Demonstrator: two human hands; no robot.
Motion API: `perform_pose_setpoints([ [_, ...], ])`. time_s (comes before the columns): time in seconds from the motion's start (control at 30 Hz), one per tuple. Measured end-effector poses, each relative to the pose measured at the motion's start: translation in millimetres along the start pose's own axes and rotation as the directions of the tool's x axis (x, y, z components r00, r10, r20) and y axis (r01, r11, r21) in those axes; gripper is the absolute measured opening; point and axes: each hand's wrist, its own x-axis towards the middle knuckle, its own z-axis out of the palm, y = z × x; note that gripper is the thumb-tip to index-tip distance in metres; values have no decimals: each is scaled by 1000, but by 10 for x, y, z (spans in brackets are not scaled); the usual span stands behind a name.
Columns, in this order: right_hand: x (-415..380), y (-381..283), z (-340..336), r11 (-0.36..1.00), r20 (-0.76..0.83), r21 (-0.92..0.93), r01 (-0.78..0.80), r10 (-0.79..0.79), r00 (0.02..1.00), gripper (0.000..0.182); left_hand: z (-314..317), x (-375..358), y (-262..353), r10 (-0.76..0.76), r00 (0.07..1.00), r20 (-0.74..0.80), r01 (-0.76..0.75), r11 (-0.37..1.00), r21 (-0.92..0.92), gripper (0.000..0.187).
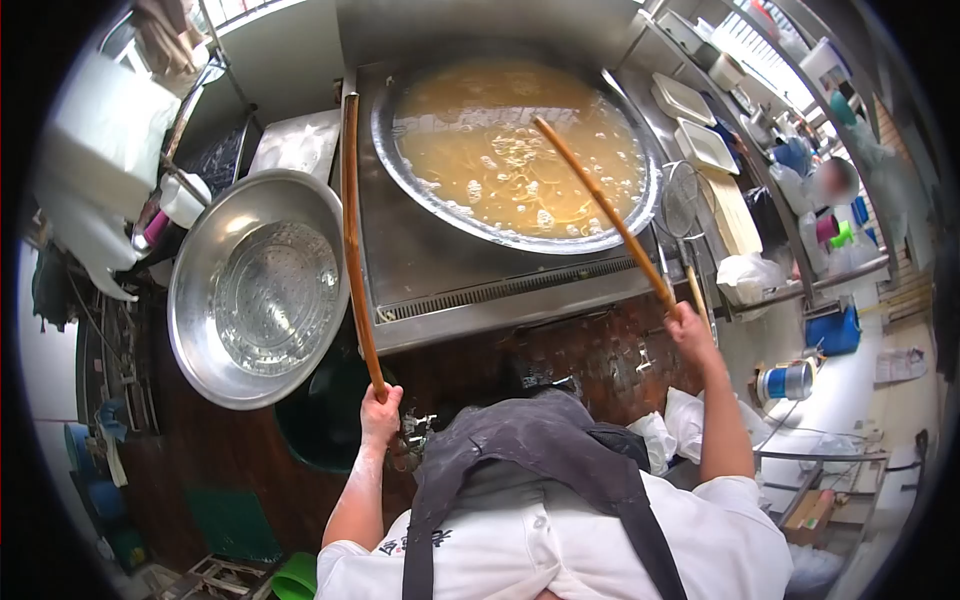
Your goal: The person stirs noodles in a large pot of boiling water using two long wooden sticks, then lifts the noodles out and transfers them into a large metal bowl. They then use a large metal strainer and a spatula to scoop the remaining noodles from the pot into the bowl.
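My left hand (380, 412) is closed round the lower end of a long wooden stick (352, 220), which points up and away beside the stove's left edge. Another long wooden stick (610, 212) is gripped in my right hand (690, 332), its far end reaching over a big round wok (385, 150). Cloudy yellowish liquid (480, 110) fills the wok, with foam and pale noodle-like strands (515, 190) in it. Left of the left stick sits a wide metal basin (195, 310) with what looks like clear water inside.
A wire strainer (680, 200) lies right of the wok, near white trays (705, 145) and a plastic bag (750, 275). The steel stove top (420, 270) has a front edge with a slotted grate. Shelving (800, 190) lines the right; a blurred person (836, 182) appears there.
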Motion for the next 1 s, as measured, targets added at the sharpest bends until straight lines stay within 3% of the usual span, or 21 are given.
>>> perform_pose_setpoints([
  [0.07,-35,-123,-243,988,-125,-155,-16,-3,992,28,-110,71,318,17,999,-36,-16,999,42,25],
  [0.1,181,196,-591,959,-103,-278,-61,33,994,27,196,2,410,21,999,-25,-19,997,70,24],
  [0.17,379,289,-891,897,-112,-404,-178,144,983,28,223,54,517,79,997,-14,-77,989,128,22],
  [0.23,619,447,-1096,897,-44,-391,-204,203,978,28,272,5,617,80,996,25,-83,981,174,21],
  [0.27,797,686,-1109,896,-18,-411,-167,175,984,29,326,-70,688,50,998,47,-56,986,156,21],
  [0.37,1136,603,-1057,871,95,-490,-43,103,990,30,548,-225,916,-8,990,138,3,999,34,24],
  [0.47,1693,639,-633,921,197,-378,90,-15,980,19,849,-261,989,-79,985,156,89,994,-58,27],
  [0.5,1886,630,-432,926,242,-348,142,-58,969,28,917,-248,1053,-85,986,140,89,996,-24,26],
  [0.67,2571,20,254,925,298,-90,369,-329,896,25,1232,-138,1382,-65,997,42,60,992,112,27],
  [0.73,2739,-215,383,928,324,-46,371,-337,884,25,1297,-92,1440,-43,999,-6,43,980,194,28],
  [0.9,2937,-387,164,908,349,-20,419,-386,854,22,1383,136,1668,-10,995,-94,46,918,393,37],
  [1.0,2913,-237,-418,902,368,-103,420,-357,858,18,1527,245,2082,188,982,-8,-152,815,560,45],
])
